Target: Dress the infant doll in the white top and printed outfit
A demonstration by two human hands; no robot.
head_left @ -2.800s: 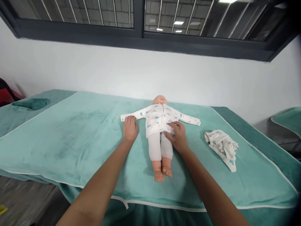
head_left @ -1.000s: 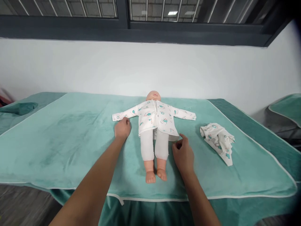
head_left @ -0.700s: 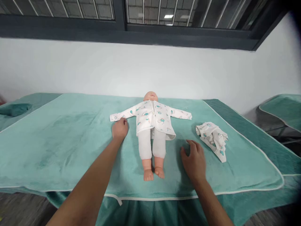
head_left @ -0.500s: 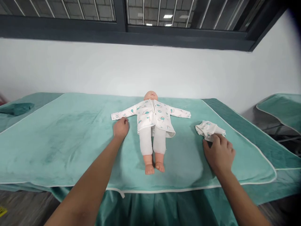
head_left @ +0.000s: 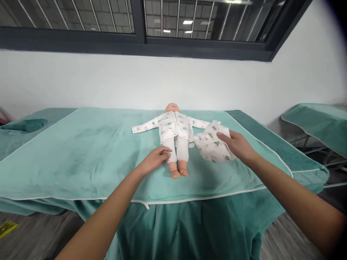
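Observation:
A baby doll lies on its back, its arms spread out and its bare feet toward me. It wears a white jacket with green prints and white leggings. Beside the doll's leg on the left is my left hand, fingers loosely bent and apart, nothing held. My right hand pinches a small white baby garment with similar prints between thumb and fingers. The cloth hangs bunched above the bed, right of the doll, covering the end of one sleeve. Its exact cut cannot be made out.
A pale green blanket with white piping covers the bed, over darker green fabric that drapes down the front. Behind stands a white wall beneath a barred, dark-framed window. Another green-covered surface is at the right.
My right hand has lifted the printed garment off the blanket and brought it left toward the doll. My left hand has moved from the doll's sleeve to its leg. The view has shifted slightly.

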